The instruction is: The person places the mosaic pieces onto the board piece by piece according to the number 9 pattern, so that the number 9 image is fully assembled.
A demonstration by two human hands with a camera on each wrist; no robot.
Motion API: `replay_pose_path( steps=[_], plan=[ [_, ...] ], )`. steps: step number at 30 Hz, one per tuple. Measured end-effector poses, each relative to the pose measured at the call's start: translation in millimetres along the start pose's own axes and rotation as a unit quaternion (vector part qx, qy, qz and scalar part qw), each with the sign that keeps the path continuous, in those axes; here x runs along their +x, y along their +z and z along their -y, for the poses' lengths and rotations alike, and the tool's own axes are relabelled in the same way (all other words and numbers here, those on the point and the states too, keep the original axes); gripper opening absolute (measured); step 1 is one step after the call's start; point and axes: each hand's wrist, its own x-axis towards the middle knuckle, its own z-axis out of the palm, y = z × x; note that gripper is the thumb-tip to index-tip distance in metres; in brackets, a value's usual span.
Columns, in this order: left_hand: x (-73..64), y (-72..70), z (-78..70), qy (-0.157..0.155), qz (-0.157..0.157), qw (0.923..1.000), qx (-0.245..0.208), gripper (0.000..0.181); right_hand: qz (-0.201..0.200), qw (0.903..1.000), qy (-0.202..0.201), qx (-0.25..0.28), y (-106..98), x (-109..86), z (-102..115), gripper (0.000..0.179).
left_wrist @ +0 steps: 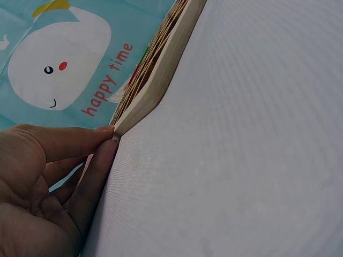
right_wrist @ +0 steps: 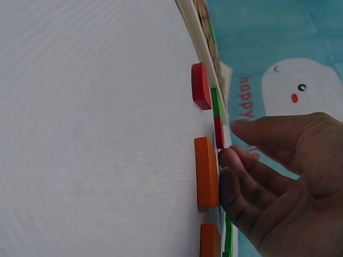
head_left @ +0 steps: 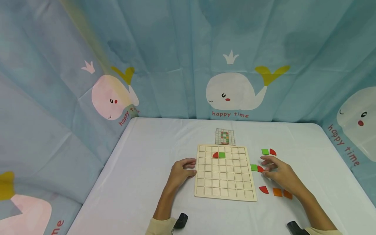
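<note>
A pale wooden grid board (head_left: pixel 224 184) lies on the white table, with a red quarter-round tile (head_left: pixel 215 155) and a green square tile (head_left: pixel 222 155) side by side near its top. My left hand (head_left: pixel 180 173) rests its thumb and fingertips against the board's left edge, also visible in the left wrist view. On the other side, my right hand (head_left: pixel 282 178) hovers with thumb and fingers apart around another red quarter-round tile (head_left: pixel 260 168). That tile adjoins a green square tile (head_left: pixel 254 167) by the board's right edge. No tile shows between the right fingertips.
Behind the board lies a small pattern card (head_left: pixel 225 136). Right of the board are a green square (head_left: pixel 265 151), a red quarter-round (head_left: pixel 273 152), a lower red quarter-round (head_left: pixel 263 190), an orange square (head_left: pixel 277 192) and an orange quarter-round (head_left: pixel 288 195) partly under the wrist.
</note>
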Motion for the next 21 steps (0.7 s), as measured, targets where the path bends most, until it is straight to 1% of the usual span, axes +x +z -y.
replay_pose_path(
  steps=[7,17,21],
  plan=[
    [-0.1,-0.3,0.3,0.000,0.001,1.0000,-0.002,0.049,0.011,0.9999,-0.003,0.003,0.3,1.3,-2.1,0.054],
    [0.0,0.5,-0.1,0.000,-0.003,1.0000,0.006,0.049,0.020,0.9997,-0.009,0.008,2.1,0.6,-4.3,0.051],
    [-0.1,0.6,0.0,0.002,-0.003,1.0000,0.004,0.049,0.021,0.9998,-0.004,0.002,1.9,0.9,-5.7,0.051]
  ],
)
